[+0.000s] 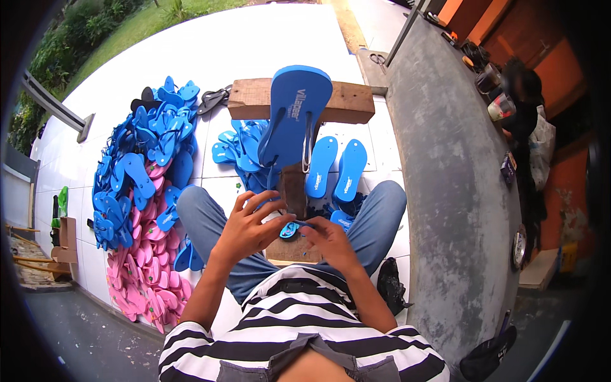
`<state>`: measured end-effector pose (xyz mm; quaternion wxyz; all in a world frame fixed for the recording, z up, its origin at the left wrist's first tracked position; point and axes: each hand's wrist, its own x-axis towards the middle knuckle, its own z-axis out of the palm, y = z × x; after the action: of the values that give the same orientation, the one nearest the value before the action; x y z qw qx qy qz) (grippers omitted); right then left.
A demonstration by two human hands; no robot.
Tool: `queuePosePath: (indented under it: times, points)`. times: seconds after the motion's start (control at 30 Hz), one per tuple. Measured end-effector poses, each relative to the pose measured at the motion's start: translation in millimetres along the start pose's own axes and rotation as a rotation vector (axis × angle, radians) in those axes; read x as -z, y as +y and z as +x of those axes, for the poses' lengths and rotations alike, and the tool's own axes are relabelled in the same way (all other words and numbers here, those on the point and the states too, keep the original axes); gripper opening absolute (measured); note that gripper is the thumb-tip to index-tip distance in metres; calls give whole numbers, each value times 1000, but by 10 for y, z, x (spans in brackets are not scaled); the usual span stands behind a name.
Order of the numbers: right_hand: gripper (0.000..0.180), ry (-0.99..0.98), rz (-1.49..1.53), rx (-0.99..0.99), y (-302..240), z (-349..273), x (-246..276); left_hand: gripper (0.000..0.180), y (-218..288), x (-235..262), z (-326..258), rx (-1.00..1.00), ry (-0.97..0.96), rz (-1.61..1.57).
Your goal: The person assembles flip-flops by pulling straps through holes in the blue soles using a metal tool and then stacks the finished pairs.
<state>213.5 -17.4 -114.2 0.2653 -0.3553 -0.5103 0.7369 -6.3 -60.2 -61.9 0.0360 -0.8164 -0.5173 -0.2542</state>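
Note:
In front of my lap my left hand (249, 228) has its fingers spread, its thumb reaching toward my right hand. My right hand (332, 243) is closed in a pinch on a small thin blue strip (304, 223), whose kind I cannot make out. Just below the fingertips sits a small round container (289, 231) with light-blue bits inside. Beyond the hands, a large blue flip-flop sole (296, 92) with straps stands up against a wooden post (293, 191) with a crossbeam (350, 102). A thin metal loop (307, 149) hangs beside the sole.
Left of my knee lies a big heap of blue flip-flops (133, 175) and pink flip-flops (149, 267). Two blue soles (336, 169) lie right of the post; more blue flip-flops (245, 149) lie behind it. A grey concrete ledge (445, 191) runs along the right. A black bag (391, 286) lies beside it.

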Motion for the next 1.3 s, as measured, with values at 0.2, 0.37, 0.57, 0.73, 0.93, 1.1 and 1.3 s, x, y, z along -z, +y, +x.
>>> queuePosePath:
  times: [0.2,0.37,0.57,0.73,0.93,1.1,1.3]
  points:
    - [23,349,364,247,-306,211,-12,41,266,-425,311,133,429,-82]
    - [26,484,251,488,-667,392,-331,39,548,-696,573,284,605,-271]
    - [46,322,-7,709,-847,434,-320,35,521,-531,575,237,652,-305]
    - [57,118,74,690,-982,515,-185,21,289,-283,475,206,740,-510]
    - [61,-463,157,458,-1070,712,30,31,-133,115,766,312,854,-511]
    - [63,-527,36,439,-1087,830,151,31,-258,247,849,323,864,-575]
    - [62,-582,-20,466,-1119,861,105,30,-316,203,844,347,828,-593]
